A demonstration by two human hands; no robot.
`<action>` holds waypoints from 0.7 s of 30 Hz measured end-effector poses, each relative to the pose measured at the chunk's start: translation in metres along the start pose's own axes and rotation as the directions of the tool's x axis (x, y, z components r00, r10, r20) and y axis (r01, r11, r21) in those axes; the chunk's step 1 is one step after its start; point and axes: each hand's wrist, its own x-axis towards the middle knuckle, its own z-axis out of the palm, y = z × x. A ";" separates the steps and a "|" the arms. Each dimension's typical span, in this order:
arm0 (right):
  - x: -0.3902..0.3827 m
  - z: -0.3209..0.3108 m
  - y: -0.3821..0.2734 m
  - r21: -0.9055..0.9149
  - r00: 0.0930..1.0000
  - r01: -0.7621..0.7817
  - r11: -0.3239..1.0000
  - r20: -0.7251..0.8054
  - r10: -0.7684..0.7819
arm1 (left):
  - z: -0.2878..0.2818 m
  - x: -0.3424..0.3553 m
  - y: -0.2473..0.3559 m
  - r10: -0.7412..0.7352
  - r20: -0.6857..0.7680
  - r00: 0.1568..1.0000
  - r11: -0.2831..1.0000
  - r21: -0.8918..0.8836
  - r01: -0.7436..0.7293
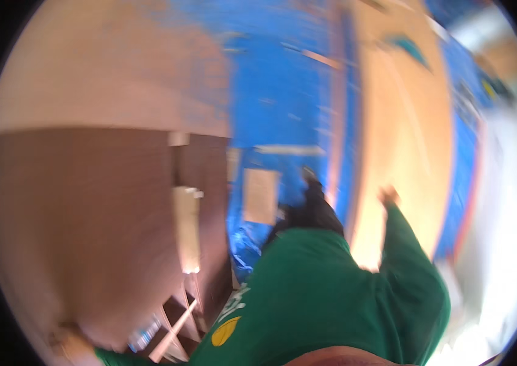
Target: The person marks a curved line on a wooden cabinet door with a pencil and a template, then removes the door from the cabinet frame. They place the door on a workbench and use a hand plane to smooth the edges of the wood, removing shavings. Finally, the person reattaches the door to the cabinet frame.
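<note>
Nearest is the wearer's green long-sleeved sweatshirt (331,293) with a yellow leaf-shaped print, above dark trousers (316,213). The hands are well apart. The left hand (70,346), low at the blurred rim, lies against or just over the near edge of a broad dark brown flat panel (87,226); I cannot tell whether it grips, steadies or merely passes over it. Beside that edge sits a wooden frame of open compartments (176,329), its dividers perhaps there to keep small things sorted, with a clear, bottle-like object (144,333) next to it. A pale, narrow wooden strip (187,232) runs lengthwise along the panel's right part, possibly laid there to be within reach.

Farther out, the right hand (388,195) appears over the long light-tan board (408,134); its fingers are too smeared to show whether they are curled on anything, and contact is unclear. Between panel and board, blue plastic sheeting (276,91) covers the floor, presumably as protection, and a tan rectangular piece (261,196) lies flat on it beside the legs. Beyond the brown panel spreads a paler tan surface (100,73), and near the board's far end lies a teal pointed piece (414,52), its purpose unclear.
</note>
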 end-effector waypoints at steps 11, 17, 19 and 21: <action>0.063 0.100 -0.292 0.080 0.858 0.374 0.924 0.348 -0.377 | -0.027 0.044 0.009 -0.457 0.264 0.849 0.664 -0.534 0.523; 0.000 0.136 -0.396 0.186 0.633 0.568 0.802 0.523 -0.570 | -0.032 0.033 0.000 -0.458 0.319 0.830 0.647 -0.520 0.558; -0.034 0.151 -0.427 0.246 0.537 0.621 0.744 0.558 -0.633 | -0.040 0.042 0.008 -0.487 0.328 0.810 0.591 -0.559 0.582; -0.076 0.165 -0.449 0.299 0.440 0.660 0.689 0.589 -0.678 | -0.047 0.052 0.014 -0.528 0.288 0.799 0.517 -0.637 0.572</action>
